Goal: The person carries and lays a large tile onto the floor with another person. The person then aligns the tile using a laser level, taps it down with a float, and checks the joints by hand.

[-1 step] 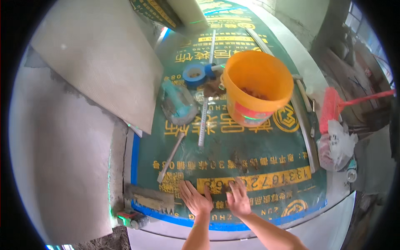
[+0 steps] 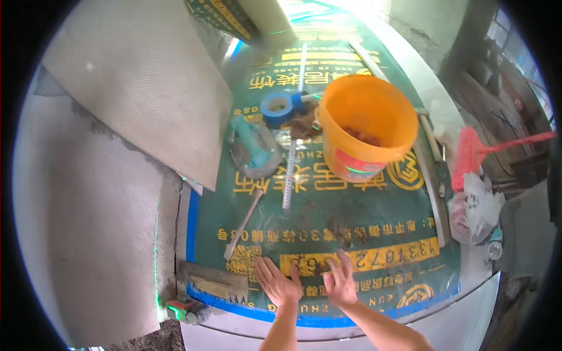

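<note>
My left hand [image 2: 280,282] rests palm-down on the green printed sheet [image 2: 369,213], fingers stretched out. My right hand [image 2: 341,281] is on or just above the same sheet, fingers apart; neither holds anything. Left of them lies a notched trowel [image 2: 213,281], with a small green-and-red laser tool [image 2: 188,312] below it. Ahead lie a narrow metal strip [image 2: 243,225], a white ruler [image 2: 290,175], a teal-handled tool [image 2: 254,149] and a blue tape roll [image 2: 276,108]. An orange bucket [image 2: 369,105] with brownish contents stands to their right.
A large light board [image 2: 134,93] covers the upper left beside the sheet. A pale roll [image 2: 269,20] is at the back. On the right are long strips [image 2: 436,205], a red long-handled brush [image 2: 471,149], a plastic bag [image 2: 477,210] and a window at the rim.
The view has shifted slightly, with the scene a little lower and further right. My right hand's fingers have moved slightly; my left stays spread on the sheet.
</note>
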### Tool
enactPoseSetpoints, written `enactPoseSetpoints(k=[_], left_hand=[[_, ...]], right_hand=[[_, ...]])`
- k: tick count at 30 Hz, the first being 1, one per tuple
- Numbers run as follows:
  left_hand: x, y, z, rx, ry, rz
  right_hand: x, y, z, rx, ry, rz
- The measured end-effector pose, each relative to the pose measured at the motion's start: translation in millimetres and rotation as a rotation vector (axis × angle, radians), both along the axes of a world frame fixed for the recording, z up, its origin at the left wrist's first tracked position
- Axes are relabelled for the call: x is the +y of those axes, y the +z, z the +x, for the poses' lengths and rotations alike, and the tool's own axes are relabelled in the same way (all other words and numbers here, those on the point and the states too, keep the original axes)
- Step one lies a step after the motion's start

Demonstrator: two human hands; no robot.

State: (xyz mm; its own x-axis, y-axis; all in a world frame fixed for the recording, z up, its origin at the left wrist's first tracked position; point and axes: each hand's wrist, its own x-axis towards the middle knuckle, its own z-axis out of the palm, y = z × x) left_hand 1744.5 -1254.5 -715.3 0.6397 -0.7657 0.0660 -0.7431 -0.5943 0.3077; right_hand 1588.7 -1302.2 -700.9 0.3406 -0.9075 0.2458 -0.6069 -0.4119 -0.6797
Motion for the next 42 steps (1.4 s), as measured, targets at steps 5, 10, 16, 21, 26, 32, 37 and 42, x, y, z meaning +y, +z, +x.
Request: enactPoseSetpoints(k=[5, 10, 16, 21, 26, 32, 37, 42], left_hand=[[0.1, -2.9, 3.6, -0.009, -0.015, 0.043], [2.3, -8.1, 3.8, -0.096, -0.033, 0.075], [1.4, -8.4, 7.0, -0.068, -0.043, 0.084], [2.1, -9.1, 6.5, -0.065, -0.056, 0.088], [-0.1, -4.9, 7.7, -0.022, -0.038, 0.059], [4.3, -5.7, 2.5, 0.017, 0.017, 0.012], [7.3, -14.8, 0.6, 0.035, 0.039, -0.041], [43.8, -29.7, 21.6, 0.423, -0.053, -0.378]], right_hand=[[-133.1, 30.2, 73.4, -0.122, 0.048, 0.089], [-302.2, 10.9, 172.7, 0.119, -0.137, 0.108], [-380.6, -15.0, 186.8, 0.251, -0.348, 0.263], [-351.3, 6.5, 193.3, 0.001, -0.204, 0.055], [-223.1, 53.4, 174.8, -0.22, 0.037, -0.095], [-74.6, 127.7, 66.1, -0.315, 0.248, -0.175], [75.3, 198.7, -133.5, -0.045, 0.155, -0.228], [248.4, 303.1, -384.7, 0.458, -0.708, -0.387]])
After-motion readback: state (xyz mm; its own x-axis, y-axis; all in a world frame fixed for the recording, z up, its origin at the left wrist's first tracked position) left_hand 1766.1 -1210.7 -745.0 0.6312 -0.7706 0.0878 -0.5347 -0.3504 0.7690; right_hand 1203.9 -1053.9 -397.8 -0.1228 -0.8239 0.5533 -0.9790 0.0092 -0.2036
